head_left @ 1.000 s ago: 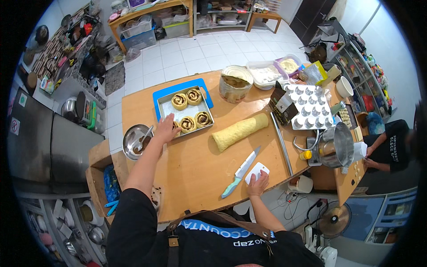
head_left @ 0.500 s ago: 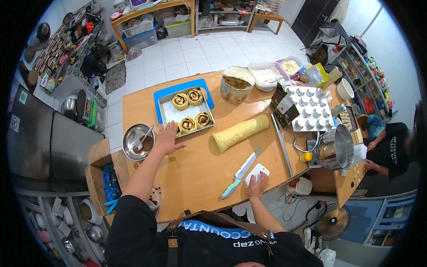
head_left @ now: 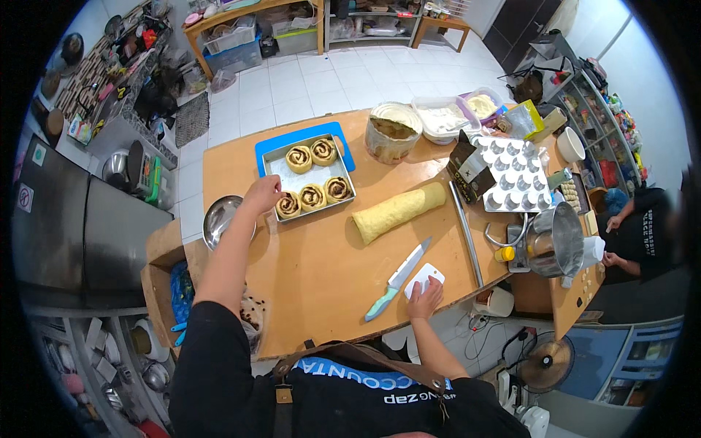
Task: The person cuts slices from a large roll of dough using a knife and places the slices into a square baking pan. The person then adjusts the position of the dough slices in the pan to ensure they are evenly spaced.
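Observation:
My left hand hovers by the left wall of a square metal baking pan, its fingers curled closed; what is in them, if anything, is hidden. In the pan lie two rolls with dark swirled filling at the back and three more along the front. My right hand lies palm down on a white dough scraper, fingers spread over its near part. Left of the scraper rests a knife with a light green handle. A long yellow dough log stretches across the middle of the table.
Behind my left forearm sits a steel bowl. A blue board lies under the pan. On the right are a metal rod, a white muffin tray, a dark box and a mixer bowl. A co-worker stands far right.
My left hand has moved from lying flat and spread at the pan's front left corner to the pan's left side, its fingers now curled. My right hand stays on the scraper.

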The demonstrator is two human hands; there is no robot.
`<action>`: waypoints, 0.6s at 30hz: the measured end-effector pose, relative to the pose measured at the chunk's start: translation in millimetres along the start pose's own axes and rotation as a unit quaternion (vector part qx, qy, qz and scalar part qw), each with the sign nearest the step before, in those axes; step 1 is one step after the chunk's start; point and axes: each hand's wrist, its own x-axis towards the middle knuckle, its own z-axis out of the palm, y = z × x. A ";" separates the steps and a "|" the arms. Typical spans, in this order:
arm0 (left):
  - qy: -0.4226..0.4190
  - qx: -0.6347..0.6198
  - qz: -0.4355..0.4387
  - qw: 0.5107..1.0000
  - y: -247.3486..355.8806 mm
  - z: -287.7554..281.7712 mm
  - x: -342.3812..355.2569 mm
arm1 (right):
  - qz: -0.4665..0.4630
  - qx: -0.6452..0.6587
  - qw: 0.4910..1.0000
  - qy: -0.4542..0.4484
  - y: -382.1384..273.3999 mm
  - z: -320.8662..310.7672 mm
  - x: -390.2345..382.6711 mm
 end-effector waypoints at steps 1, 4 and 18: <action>-0.055 0.006 0.010 0.998 -6.3 -1.8 7.9 | -0.005 -0.001 1.000 0.005 0.3 0.6 1.0; -0.253 0.019 -0.006 0.967 -18.7 21.2 25.0 | 0.001 -0.006 1.000 -0.007 -0.6 2.6 0.6; -0.030 0.075 -0.014 0.997 22.5 17.1 4.3 | -0.011 -0.011 1.000 0.016 0.4 2.9 1.3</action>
